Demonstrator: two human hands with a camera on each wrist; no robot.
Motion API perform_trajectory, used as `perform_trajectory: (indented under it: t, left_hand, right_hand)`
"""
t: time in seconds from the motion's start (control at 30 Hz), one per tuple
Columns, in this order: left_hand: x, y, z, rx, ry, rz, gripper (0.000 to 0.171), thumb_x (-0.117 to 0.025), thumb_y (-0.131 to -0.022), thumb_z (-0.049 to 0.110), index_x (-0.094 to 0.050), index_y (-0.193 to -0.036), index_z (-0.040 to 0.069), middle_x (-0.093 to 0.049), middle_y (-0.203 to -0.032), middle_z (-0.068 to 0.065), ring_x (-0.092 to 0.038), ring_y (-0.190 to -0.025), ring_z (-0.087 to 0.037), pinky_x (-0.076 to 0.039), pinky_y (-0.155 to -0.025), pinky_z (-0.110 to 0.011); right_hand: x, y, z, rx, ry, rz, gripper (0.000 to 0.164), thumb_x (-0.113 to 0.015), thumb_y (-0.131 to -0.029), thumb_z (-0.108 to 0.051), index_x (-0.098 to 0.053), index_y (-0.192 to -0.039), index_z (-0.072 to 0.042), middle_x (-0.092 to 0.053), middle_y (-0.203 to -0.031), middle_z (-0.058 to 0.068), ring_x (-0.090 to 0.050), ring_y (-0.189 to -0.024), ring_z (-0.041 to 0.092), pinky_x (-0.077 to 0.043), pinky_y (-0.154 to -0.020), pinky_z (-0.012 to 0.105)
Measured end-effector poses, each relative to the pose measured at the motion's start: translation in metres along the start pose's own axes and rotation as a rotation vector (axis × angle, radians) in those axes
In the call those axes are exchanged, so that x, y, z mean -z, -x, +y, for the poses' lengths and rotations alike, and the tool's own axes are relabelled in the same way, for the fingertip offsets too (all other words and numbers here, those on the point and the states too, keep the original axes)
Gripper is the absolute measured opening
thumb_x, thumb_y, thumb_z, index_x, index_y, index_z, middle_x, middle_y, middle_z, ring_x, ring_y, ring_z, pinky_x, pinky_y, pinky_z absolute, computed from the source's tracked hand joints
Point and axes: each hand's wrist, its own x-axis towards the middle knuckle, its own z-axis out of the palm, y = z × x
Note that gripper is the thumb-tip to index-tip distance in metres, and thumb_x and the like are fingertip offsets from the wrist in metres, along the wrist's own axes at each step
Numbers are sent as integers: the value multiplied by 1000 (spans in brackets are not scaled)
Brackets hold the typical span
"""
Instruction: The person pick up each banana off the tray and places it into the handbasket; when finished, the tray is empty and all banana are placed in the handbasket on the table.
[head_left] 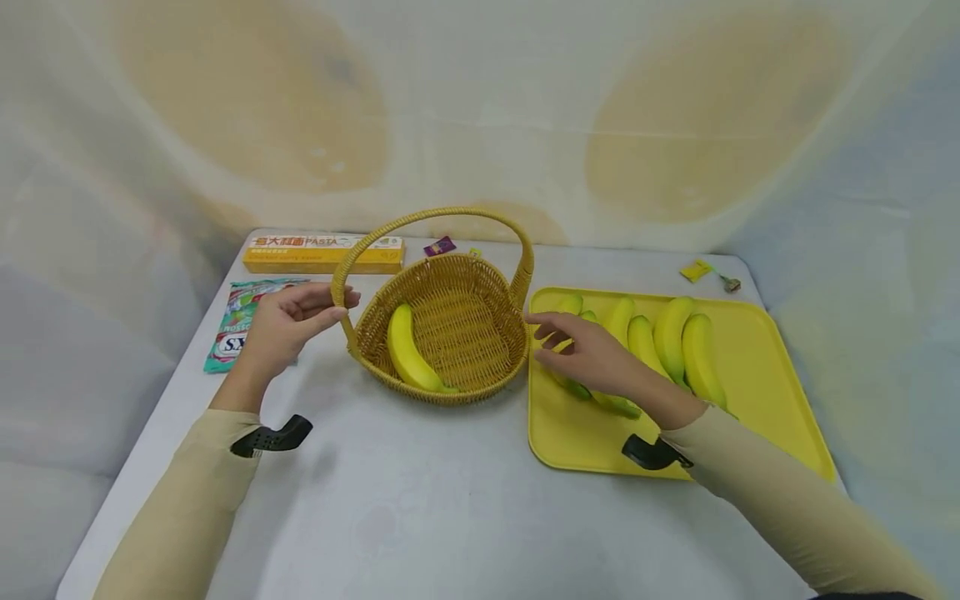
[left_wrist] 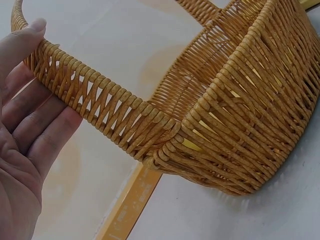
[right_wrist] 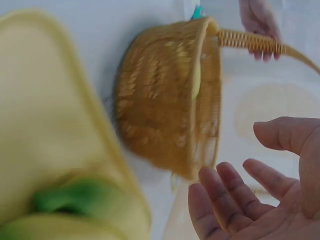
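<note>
Reaching over a flat white table before tan-blotched sheeting, your left hand pinches the golden wicker basket's handle; your empty right hand half-hides curved yellow bananas.

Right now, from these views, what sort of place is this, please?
Probably a small staged recording space: pale, tan-blotched sheeting surrounds the visible back and sides of a white, round-cornered table, and curved black devices show near the ends of both long beige sleeves.
</note>
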Motion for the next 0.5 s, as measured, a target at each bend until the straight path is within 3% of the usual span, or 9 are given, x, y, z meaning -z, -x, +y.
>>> perform_trajectory:
  t: [0.5]
  left_hand:
    - [1,0,-1,-21,46,-15,32,-71,-95,7,-68,-126,-2,-76,-114,-3,-72,-105,-14,-56,-93,-23]
  right_hand:
    - [60,80,82,-247,117,177,60,-56,-106,-33,-37,-156,-7,-51,-140,25,-53,-124,43,-48,-98,61]
